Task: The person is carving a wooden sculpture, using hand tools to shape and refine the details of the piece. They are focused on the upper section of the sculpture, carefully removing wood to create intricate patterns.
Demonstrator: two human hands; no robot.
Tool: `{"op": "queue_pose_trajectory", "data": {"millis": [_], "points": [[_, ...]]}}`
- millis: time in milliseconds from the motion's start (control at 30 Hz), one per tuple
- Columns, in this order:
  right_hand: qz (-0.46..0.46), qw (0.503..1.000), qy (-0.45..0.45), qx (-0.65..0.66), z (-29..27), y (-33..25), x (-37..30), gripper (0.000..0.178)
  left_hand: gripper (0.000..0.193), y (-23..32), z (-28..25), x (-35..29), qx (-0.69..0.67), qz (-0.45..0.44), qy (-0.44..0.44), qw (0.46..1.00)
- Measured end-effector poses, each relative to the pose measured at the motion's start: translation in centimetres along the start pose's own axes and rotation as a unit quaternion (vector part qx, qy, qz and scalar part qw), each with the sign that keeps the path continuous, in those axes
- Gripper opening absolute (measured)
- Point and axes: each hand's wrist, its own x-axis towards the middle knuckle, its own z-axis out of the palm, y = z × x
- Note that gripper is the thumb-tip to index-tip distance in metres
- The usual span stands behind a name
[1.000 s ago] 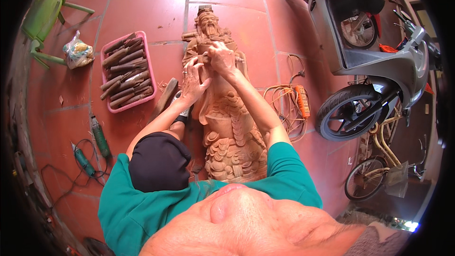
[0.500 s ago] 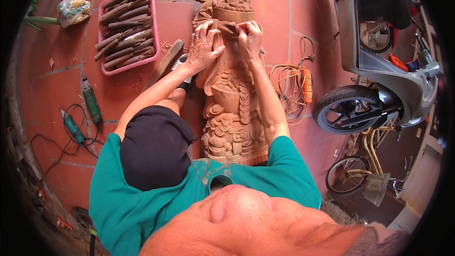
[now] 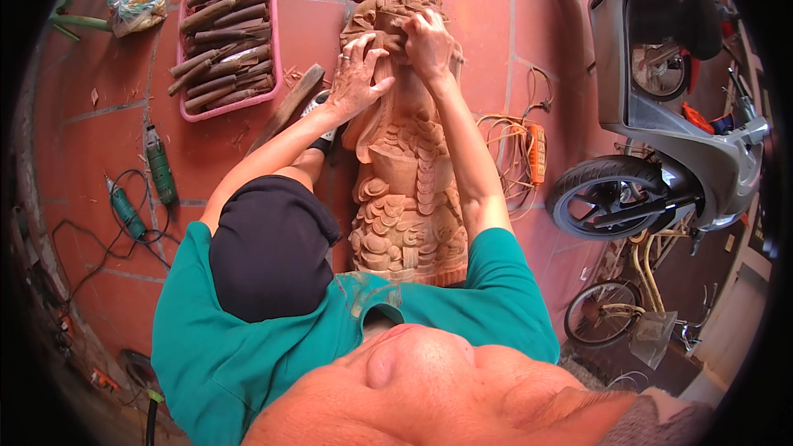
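A carved wooden statue [image 3: 401, 167] of a bearded figure lies lengthwise before me, its head at the far end and its wide base near my lap. My left hand [image 3: 355, 84] rests on the statue's left side, its fingers spread and holding nothing. My right hand [image 3: 429, 48] is closed in a pinch at the figure's chest, just below the beard. What the right fingers hold, if anything, is hidden by the hand.
Left of the statue, a pink basket [image 3: 276, 54] holds several wood-handled chisels. A wooden piece [image 3: 289, 105] lies by my foot. Two green rotary tools [image 3: 160, 167] with cords lie farther left. An orange power strip [image 3: 536, 153] with tangled cable and a motorbike [image 3: 615, 190] are at the right.
My right hand has moved farther up the statue, from the figure's waist area to just below the beard. My left hand stays almost where it was.
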Motion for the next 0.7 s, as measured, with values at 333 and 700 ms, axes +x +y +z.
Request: {"op": "queue_pose_trajectory", "data": {"millis": [333,700], "points": [[0.001,0.999,0.029,-0.013,0.7,1.2,-0.3,0.012,0.052,0.2,0.2,-0.1,0.002,-0.008,-0.005,1.0],[0.042,0.993,0.018,0.108,-0.7,1.6,-2.6,0.006,0.051,-0.1,-0.2,-0.2,-0.001,0.002,-0.002,1.0]]}}
